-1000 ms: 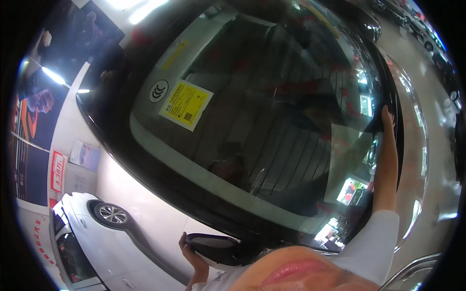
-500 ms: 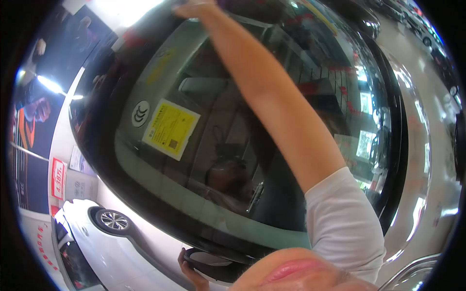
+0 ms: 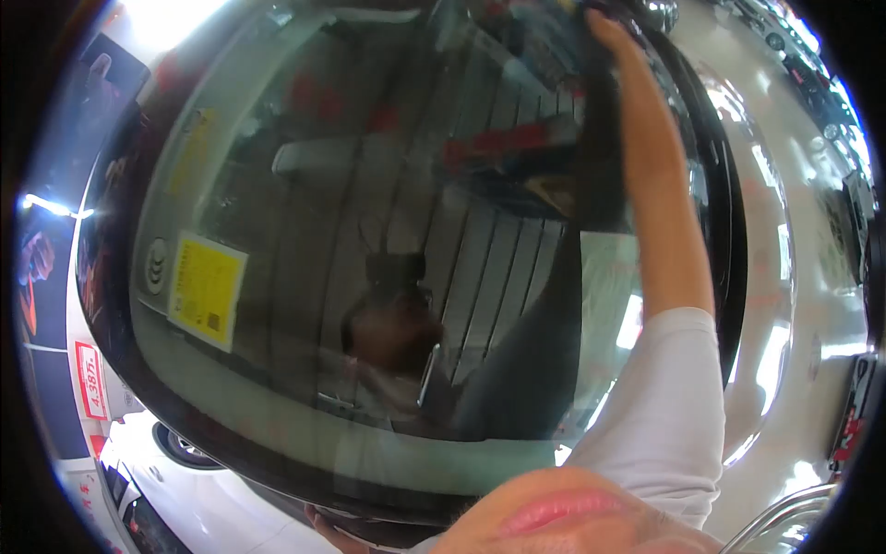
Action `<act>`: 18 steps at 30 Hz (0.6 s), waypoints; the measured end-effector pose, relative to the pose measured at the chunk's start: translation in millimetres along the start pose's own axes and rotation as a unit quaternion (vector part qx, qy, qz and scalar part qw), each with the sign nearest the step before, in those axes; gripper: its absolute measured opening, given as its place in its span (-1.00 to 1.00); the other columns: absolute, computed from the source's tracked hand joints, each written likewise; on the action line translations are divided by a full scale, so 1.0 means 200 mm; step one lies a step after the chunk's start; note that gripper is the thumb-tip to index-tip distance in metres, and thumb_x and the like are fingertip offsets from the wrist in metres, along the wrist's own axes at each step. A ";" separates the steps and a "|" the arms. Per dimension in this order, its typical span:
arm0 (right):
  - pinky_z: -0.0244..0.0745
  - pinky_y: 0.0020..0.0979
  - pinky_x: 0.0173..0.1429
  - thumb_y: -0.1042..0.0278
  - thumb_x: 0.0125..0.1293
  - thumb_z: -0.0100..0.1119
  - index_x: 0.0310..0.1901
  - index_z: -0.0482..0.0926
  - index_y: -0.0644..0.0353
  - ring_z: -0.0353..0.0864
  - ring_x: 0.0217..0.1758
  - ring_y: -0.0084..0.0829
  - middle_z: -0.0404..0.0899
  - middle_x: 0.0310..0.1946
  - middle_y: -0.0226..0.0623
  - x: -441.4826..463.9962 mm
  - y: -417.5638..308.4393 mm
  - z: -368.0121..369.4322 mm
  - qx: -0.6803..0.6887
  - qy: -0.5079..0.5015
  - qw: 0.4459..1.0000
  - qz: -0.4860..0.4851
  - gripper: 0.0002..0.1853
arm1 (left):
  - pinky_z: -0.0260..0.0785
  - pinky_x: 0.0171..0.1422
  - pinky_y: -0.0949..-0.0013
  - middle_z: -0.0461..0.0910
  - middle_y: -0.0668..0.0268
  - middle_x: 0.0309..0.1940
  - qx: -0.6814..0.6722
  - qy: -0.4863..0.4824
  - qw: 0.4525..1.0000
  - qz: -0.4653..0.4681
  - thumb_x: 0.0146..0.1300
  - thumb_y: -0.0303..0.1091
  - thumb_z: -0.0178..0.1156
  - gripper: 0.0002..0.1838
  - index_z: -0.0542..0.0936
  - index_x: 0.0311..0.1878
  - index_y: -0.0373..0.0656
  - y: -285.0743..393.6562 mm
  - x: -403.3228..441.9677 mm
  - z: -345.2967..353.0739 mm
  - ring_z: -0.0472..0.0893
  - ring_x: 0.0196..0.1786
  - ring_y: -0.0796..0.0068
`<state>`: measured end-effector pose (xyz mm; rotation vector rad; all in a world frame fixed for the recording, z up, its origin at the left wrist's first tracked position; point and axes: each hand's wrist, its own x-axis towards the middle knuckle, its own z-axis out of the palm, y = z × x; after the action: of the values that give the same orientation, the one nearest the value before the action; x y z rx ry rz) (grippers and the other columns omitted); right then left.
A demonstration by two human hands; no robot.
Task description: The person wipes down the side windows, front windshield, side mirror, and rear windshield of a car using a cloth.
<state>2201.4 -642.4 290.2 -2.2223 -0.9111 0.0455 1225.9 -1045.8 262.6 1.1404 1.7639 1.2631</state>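
A dark car's windshield (image 3: pixel 480 277) fills the middle of the head view. A yellow label (image 3: pixel 208 288) and a round CCC sticker (image 3: pixel 158 266) are on its left part. My right arm stretches up along the glass from a white sleeve. My right hand (image 3: pixel 605 30) is at the windshield's far upper right; its fingers are small and blurred, and whether it holds anything does not show. At the lower left, my left hand (image 3: pixel 334 532) is closed around the edge of the black side mirror (image 3: pixel 392 533), partly hidden by it.
A white car (image 3: pixel 198 503) stands at the lower left, near a red-and-white price sign (image 3: pixel 90 380) and dark posters (image 3: pixel 46 397). The dark car's shiny light hood (image 3: pixel 761 249) curves down the right side. More cars are parked at the upper right.
My right hand first swung from the right edge across to the upper left, then back to the upper right. The windshield and label have shifted left in view. My left hand stays at the mirror.
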 end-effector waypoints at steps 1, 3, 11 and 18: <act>0.10 -0.23 0.58 -0.32 0.33 -0.14 0.39 0.38 0.26 0.17 0.58 -0.06 0.28 0.44 0.14 0.03 0.28 -0.03 0.004 0.011 0.999 0.033 -0.16 | 0.31 0.37 0.14 0.47 0.13 0.17 0.006 0.002 1.000 -0.001 0.46 -0.09 -0.23 -0.42 0.40 0.29 -0.38 0.01 -0.01 0.00 0.49 0.19 0.24; 0.11 -0.23 0.57 -0.33 0.31 -0.12 0.38 0.40 0.31 0.19 0.57 -0.04 0.31 0.41 0.20 0.00 0.78 -0.09 0.026 0.037 0.994 0.098 -0.13 | 0.31 0.37 0.14 0.47 0.13 0.17 0.012 0.005 1.000 -0.003 0.45 -0.09 -0.23 -0.42 0.40 0.29 -0.38 0.01 -0.01 0.01 0.49 0.19 0.24; -0.01 -0.24 0.60 -0.39 0.25 -0.22 0.41 0.31 0.42 0.11 0.61 -0.05 0.19 0.47 0.24 -0.58 1.02 -0.35 0.052 0.085 0.977 0.190 -0.02 | 0.30 0.37 0.14 0.47 0.13 0.16 0.006 0.012 1.000 -0.004 0.45 -0.10 -0.23 -0.42 0.40 0.28 -0.39 0.01 0.02 0.06 0.49 0.18 0.24; -0.12 -0.13 0.65 -0.44 0.30 -0.27 0.50 0.24 0.15 0.02 0.64 -0.05 0.14 0.54 0.00 0.05 -0.43 0.17 -0.003 0.034 0.999 -0.031 -0.07 | 0.30 0.37 0.14 0.47 0.13 0.16 -0.084 -0.010 0.996 -0.032 0.44 -0.10 -0.23 -0.43 0.39 0.28 -0.40 -0.03 -0.02 0.04 0.49 0.18 0.24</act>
<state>2146.7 -573.7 322.4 -2.1859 -0.9439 -0.0614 1232.4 -1047.2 255.3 0.9893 1.6324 1.3299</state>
